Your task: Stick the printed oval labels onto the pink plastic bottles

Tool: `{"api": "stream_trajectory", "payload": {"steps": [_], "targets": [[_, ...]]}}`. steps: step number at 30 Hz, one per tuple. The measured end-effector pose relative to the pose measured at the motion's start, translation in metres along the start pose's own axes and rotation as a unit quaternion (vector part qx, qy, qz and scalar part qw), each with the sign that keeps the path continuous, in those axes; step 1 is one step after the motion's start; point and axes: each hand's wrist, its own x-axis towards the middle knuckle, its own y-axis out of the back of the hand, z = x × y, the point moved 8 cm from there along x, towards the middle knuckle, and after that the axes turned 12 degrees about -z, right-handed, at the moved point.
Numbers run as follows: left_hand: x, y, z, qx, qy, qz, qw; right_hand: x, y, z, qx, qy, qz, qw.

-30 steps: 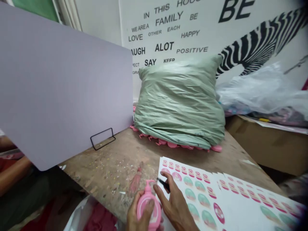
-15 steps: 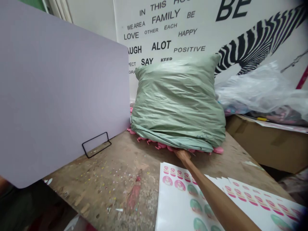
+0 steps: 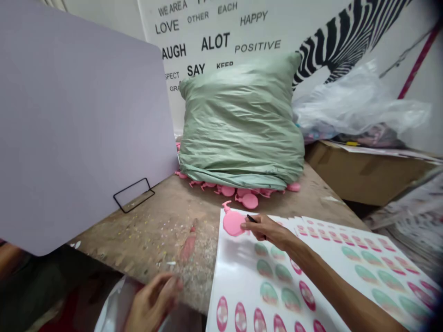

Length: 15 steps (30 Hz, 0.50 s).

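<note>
A pink round plastic piece (image 3: pixel 233 223) with a small hooked end is pinched in my right hand (image 3: pixel 265 229), above the printed sticker sheets (image 3: pixel 238 272). A thin black tool also sticks out of that hand. My left hand (image 3: pixel 154 302) is at the bottom, by the table's front edge; its fingers are blurred and curled, and whether they hold anything cannot be made out. More pink pieces (image 3: pixel 249 200) lie along the lower edge of a stuffed green bag (image 3: pixel 242 124).
A large pale purple board (image 3: pixel 86 120) stands on the left, with a black wire stand (image 3: pixel 119 203) at its foot. At right, a cardboard box (image 3: pixel 363 173) bears clear plastic bags (image 3: pixel 353 103). Part of another person's arm (image 3: pixel 8 260) shows at far left.
My right hand has come back from under the green bag with a pink piece. My left hand has entered at the bottom. The view has shifted down and right.
</note>
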Motion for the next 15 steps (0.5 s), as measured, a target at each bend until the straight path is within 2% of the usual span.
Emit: {"api": "stream_trajectory", "payload": {"steps": [3, 5, 8, 11, 13, 15], "targets": [[0.011, -0.071, 0.024, -0.048, -0.059, -0.084, 0.994, -0.051, -0.039, -0.006, -0.005, 0.038, -0.049, 0.998], [0.01, -0.118, 0.035, -0.068, -0.089, -0.14, 0.984, -0.078, -0.055, -0.005, -0.005, 0.053, -0.022, 0.998], [-0.004, -0.161, 0.037, -0.072, -0.122, -0.171, 0.975, -0.107, -0.077, 0.009, 0.03, 0.063, 0.016, 0.997], [-0.017, -0.174, 0.016, -0.139, -0.072, -0.199, 0.967, -0.121, -0.095, 0.028, 0.05, 0.083, 0.013, 0.995], [-0.017, -0.166, 0.004, -0.183, -0.037, -0.182, 0.965, -0.126, -0.094, 0.035, 0.016, 0.091, 0.015, 0.996], [-0.012, -0.147, -0.001, -0.202, -0.014, -0.135, 0.97, -0.13, -0.075, 0.038, -0.049, 0.089, 0.049, 0.994]]}}
